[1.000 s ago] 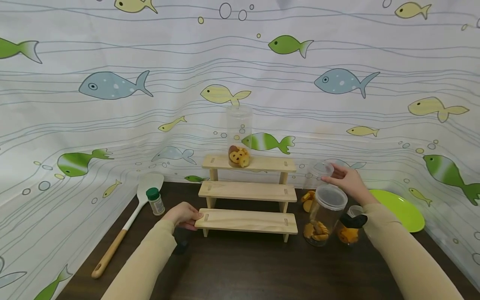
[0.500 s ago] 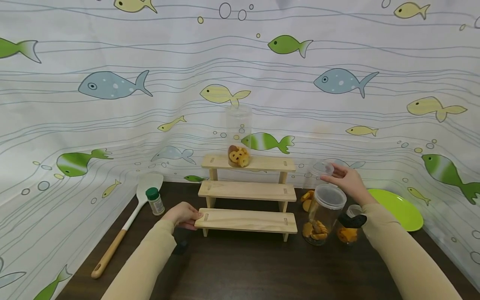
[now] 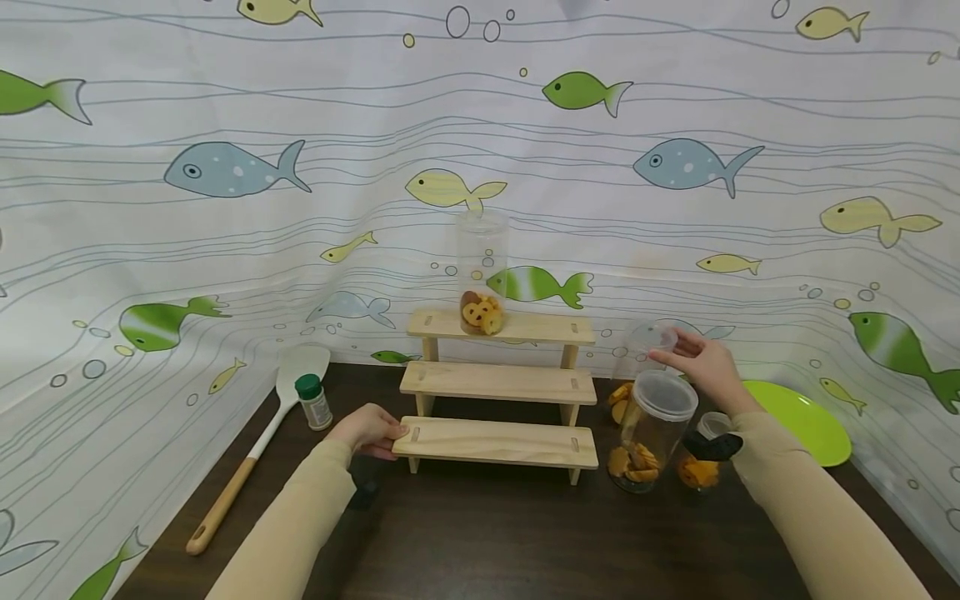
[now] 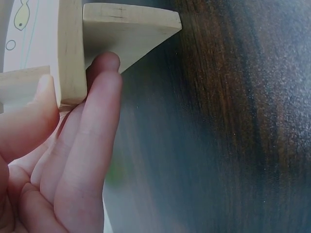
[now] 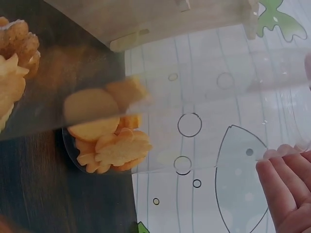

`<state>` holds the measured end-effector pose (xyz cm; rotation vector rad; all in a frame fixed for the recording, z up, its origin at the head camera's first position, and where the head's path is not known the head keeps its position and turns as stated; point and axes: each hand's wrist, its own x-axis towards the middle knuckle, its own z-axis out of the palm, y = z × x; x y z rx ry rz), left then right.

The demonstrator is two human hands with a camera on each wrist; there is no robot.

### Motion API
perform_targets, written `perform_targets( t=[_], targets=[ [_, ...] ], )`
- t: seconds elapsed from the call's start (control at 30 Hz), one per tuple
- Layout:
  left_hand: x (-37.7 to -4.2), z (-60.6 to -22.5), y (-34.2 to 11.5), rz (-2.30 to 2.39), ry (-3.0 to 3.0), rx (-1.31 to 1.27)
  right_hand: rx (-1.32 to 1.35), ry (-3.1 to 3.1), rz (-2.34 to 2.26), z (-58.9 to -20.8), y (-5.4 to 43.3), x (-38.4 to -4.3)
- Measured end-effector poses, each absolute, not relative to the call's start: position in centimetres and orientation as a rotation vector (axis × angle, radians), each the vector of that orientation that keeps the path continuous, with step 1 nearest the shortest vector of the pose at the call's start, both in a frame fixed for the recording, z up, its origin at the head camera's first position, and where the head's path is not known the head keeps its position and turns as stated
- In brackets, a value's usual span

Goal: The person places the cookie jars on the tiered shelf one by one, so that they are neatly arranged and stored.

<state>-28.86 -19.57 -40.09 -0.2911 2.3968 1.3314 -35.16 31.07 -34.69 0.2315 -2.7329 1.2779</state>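
A three-tier wooden shelf (image 3: pixel 495 437) stands mid-table. My left hand (image 3: pixel 369 431) pinches the left end of its lowest board, thumb on top and fingers (image 4: pixel 92 141) underneath. On the right, my right hand (image 3: pixel 705 362) grips the top of a clear jar (image 3: pixel 637 340) behind a second jar. Cookies (image 5: pixel 121 150) lie at the bottom of the gripped jar. The second jar (image 3: pixel 660 417), lidded and holding cookies, stands in front and partly hides it. Another tall clear jar (image 3: pixel 482 267) with cookies stands on the top tier.
A smaller jar (image 3: pixel 697 471) of orange snacks stands under the right wrist. Behind it lies a lime-green plate (image 3: pixel 810 425). On the left are a green-capped bottle (image 3: pixel 312 404) and a white spatula with a wooden handle (image 3: pixel 225 504). A fish-print curtain (image 3: pixel 480 125) surrounds the table.
The head view has shifted very slightly. Both hands keep their holds on the shelf and the rear jar.
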Motion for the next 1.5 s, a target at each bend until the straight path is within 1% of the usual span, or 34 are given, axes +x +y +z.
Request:
perform_targets(
  t=[0.27, 0.67, 0.97, 1.17, 1.5],
  targets=[
    [-28.8, -40.3, -19.8, 1.338, 2.391, -0.312, 0.205, -2.708, 1.214, -33.2, 30.8, -34.4],
    [-29.1, -40.5, -19.8, 1.345, 2.394, -0.277, 0.185, -2.643, 1.238, -29.3, 30.9, -33.5],
    [-29.0, -40.6, -19.8, 1.365, 2.392, -0.27, 0.144, -2.507, 1.284, -26.3, 30.2, -33.0],
    [-29.0, -40.7, -19.9, 1.364, 2.388, -0.272, 0.138, -2.468, 1.236, -24.6, 29.3, -32.8],
    [-28.8, -40.5, -19.9, 1.391, 2.38, -0.253, 0.134, -2.403, 1.272, -23.2, 27.6, -33.2]
  ],
)
